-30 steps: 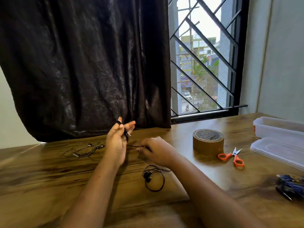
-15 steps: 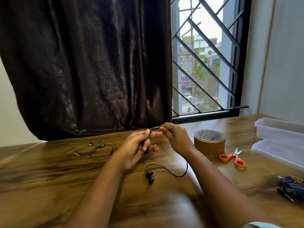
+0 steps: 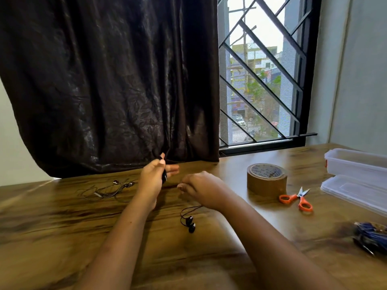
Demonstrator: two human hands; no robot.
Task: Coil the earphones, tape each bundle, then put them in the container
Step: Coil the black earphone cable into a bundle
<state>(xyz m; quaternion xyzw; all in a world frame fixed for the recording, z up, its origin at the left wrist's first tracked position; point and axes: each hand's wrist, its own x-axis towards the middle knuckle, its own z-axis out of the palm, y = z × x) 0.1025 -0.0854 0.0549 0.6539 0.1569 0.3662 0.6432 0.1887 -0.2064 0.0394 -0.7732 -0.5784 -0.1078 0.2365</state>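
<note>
My left hand is raised over the table with black earphone cable wound around its fingers, the thumb pressing the coil. My right hand is just right of it, fingers curled, pinching the same cable. The black earphones' two buds and a loop of cable lie on the table below my right wrist. A second, loose pair of earphones lies to the left. The brown tape roll stands to the right, and the clear container sits at the far right with its lid in front of it.
Orange-handled scissors lie between the tape roll and the lid. A dark blue bundle lies at the right edge of the wooden table. A dark curtain hangs behind the table, beside a barred window.
My right hand has come down and back from my left hand's fingertips, drawing cable around them. My left hand has turned upright again. The slack loop on the table has shortened.
</note>
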